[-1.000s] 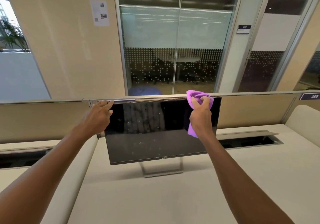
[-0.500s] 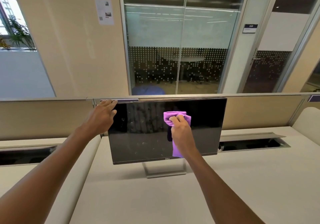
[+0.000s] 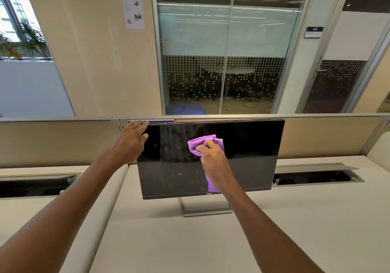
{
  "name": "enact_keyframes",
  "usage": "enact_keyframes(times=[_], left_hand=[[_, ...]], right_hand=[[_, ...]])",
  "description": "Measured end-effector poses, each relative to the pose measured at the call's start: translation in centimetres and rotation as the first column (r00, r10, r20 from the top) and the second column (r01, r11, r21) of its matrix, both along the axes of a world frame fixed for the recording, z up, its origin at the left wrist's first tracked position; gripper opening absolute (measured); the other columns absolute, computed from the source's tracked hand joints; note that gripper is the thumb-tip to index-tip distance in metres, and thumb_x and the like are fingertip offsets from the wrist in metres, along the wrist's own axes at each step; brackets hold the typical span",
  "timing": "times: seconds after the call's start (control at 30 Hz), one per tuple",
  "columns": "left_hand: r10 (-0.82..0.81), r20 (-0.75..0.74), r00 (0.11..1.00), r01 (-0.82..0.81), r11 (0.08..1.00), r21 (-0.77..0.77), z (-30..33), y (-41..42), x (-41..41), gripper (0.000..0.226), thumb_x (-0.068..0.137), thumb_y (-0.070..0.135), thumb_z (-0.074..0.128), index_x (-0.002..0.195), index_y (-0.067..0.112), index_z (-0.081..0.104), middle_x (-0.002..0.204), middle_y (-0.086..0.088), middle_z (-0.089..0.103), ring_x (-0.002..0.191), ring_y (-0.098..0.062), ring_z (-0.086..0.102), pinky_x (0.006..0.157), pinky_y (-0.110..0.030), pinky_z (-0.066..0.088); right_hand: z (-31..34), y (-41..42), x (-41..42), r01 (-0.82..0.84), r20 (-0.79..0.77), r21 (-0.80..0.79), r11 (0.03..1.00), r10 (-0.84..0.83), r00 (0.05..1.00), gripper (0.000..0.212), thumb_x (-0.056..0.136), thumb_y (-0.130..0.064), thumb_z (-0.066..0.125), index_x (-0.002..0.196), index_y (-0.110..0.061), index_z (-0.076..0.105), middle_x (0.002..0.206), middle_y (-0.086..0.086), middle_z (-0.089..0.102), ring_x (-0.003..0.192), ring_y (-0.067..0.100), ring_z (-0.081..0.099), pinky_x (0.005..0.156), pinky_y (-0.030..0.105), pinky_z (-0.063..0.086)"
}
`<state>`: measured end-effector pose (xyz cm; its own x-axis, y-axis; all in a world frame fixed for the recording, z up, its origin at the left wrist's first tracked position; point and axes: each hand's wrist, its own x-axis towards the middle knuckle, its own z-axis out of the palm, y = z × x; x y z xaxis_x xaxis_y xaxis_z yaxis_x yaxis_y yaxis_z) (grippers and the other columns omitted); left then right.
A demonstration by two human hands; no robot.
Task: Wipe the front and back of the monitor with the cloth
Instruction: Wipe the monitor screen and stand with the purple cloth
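Note:
A black monitor [image 3: 249, 152] on a silver stand faces me in the middle of the desk, its dark screen dotted with smudges on the left half. My right hand [image 3: 213, 156] grips a bunched purple cloth [image 3: 200, 145] and presses it on the screen's middle; a tail of the cloth hangs down below my wrist. My left hand [image 3: 130, 142] holds the monitor's top left corner, with the fingers over the top edge and the thumb on the front.
The cream desk [image 3: 190, 241] spreads in front of me. Open cable troughs [image 3: 316, 175] lie in it left and right of the monitor. A low beige partition [image 3: 327, 137] runs right behind the monitor, with glass office walls beyond.
My right hand has carried the cloth from the screen's top right corner down and left to its middle. The left hand has stayed on the top left corner.

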<state>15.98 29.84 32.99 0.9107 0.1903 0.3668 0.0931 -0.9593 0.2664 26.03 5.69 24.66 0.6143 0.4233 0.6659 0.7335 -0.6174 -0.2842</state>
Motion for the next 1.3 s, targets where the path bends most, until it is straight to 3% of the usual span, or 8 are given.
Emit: enact_keyframes(times=[0.1, 0.23, 0.4, 0.63, 0.83, 0.93, 1.1, 1.3], left_hand=[[-0.005, 0.010, 1.000, 0.005, 1.000, 0.000, 0.0, -0.1, 0.0, 0.048, 0.102, 0.017, 0.038, 0.147, 0.004, 0.033, 0.151, -0.011, 0.037, 0.142, -0.025, 0.027, 0.116, -0.034, 0.019], [0.002, 0.016, 1.000, -0.001, 1.000, -0.012, 0.0, -0.2, -0.1, 0.048, 0.101, 0.016, 0.039, 0.147, 0.004, 0.033, 0.151, -0.011, 0.036, 0.143, -0.026, 0.026, 0.116, -0.033, 0.018], [0.017, 0.005, 1.000, -0.017, 1.000, -0.020, 0.0, -0.2, -0.1, 0.049, 0.102, 0.019, 0.039, 0.148, 0.006, 0.032, 0.154, -0.010, 0.032, 0.145, -0.024, 0.021, 0.117, -0.034, 0.017], [0.009, 0.000, 1.000, -0.009, 1.000, 0.006, -0.1, -0.1, -0.1, 0.049, 0.101, 0.020, 0.039, 0.148, 0.007, 0.032, 0.152, -0.008, 0.036, 0.143, -0.023, 0.025, 0.115, -0.034, 0.021], [0.016, -0.009, 1.000, -0.016, 1.000, 0.010, 0.0, 0.0, -0.2, 0.050, 0.101, 0.019, 0.039, 0.149, 0.008, 0.031, 0.154, -0.008, 0.033, 0.145, -0.022, 0.022, 0.116, -0.033, 0.019], [0.005, -0.014, 1.000, -0.004, 1.000, 0.016, -0.2, 0.2, -0.2, 0.050, 0.101, 0.020, 0.039, 0.148, 0.008, 0.031, 0.153, -0.007, 0.035, 0.144, -0.022, 0.023, 0.117, -0.034, 0.021], [0.008, -0.020, 1.000, -0.008, 1.000, -0.006, -0.3, 0.2, -0.2, 0.050, 0.101, 0.020, 0.038, 0.149, 0.008, 0.030, 0.154, -0.007, 0.032, 0.145, -0.023, 0.020, 0.118, -0.034, 0.018], [0.015, -0.001, 1.000, -0.015, 1.000, -0.001, 0.0, -0.3, -0.2, 0.050, 0.100, 0.018, 0.040, 0.149, 0.008, 0.031, 0.154, -0.008, 0.032, 0.144, -0.022, 0.022, 0.115, -0.031, 0.018]], right_hand=[[2.0, 0.1, 0.5, 0.057, 0.016, 0.056, 0.997, -0.058, 0.998, 0.031, 0.081, 0.007, 0.057, 0.104, -0.007, 0.070, 0.095, 0.006, 0.055, 0.081, 0.024, 0.056, 0.066, 0.033, 0.052], [4.6, 2.7, -0.1, -0.020, 0.075, 0.026, 0.999, 0.018, 0.997, 0.029, 0.088, 0.001, 0.057, 0.114, -0.008, 0.068, 0.102, 0.007, 0.055, 0.087, 0.023, 0.056, 0.069, 0.032, 0.052], [2.0, 3.9, -1.4, -0.078, 0.056, -0.093, 0.993, 0.083, 0.995, 0.020, 0.087, -0.003, 0.062, 0.103, -0.013, 0.070, 0.100, 0.004, 0.055, 0.085, 0.023, 0.057, 0.064, 0.033, 0.052], [3.6, 2.9, -0.7, 0.011, 0.044, 0.023, 1.000, -0.012, 0.999, 0.023, 0.085, 0.002, 0.060, 0.103, -0.009, 0.071, 0.094, 0.006, 0.054, 0.081, 0.023, 0.054, 0.064, 0.032, 0.049], [3.1, 5.3, -1.4, -0.086, 0.053, -0.084, 0.993, 0.090, 0.994, 0.020, 0.089, -0.004, 0.062, 0.105, -0.012, 0.072, 0.098, 0.004, 0.055, 0.086, 0.021, 0.057, 0.060, 0.026, 0.046], [0.7, 3.9, -1.5, -0.095, 0.029, -0.106, 0.990, 0.098, 0.995, 0.019, 0.087, -0.003, 0.063, 0.101, -0.010, 0.074, 0.096, 0.004, 0.056, 0.087, 0.021, 0.058, 0.062, 0.028, 0.053], [3.2, 3.6, -1.1, 0.012, 0.054, 0.022, 1.000, -0.013, 0.998, 0.017, 0.086, 0.000, 0.060, 0.096, -0.006, 0.073, 0.091, 0.006, 0.053, 0.078, 0.021, 0.052, 0.061, 0.023, 0.033], [1.2, 6.7, -2.5, -0.121, 0.021, -0.114, 0.986, 0.124, 0.992, 0.017, 0.091, -0.010, 0.062, 0.105, -0.013, 0.070, 0.106, 0.004, 0.054, 0.097, 0.022, 0.053, 0.072, 0.033, 0.055]])
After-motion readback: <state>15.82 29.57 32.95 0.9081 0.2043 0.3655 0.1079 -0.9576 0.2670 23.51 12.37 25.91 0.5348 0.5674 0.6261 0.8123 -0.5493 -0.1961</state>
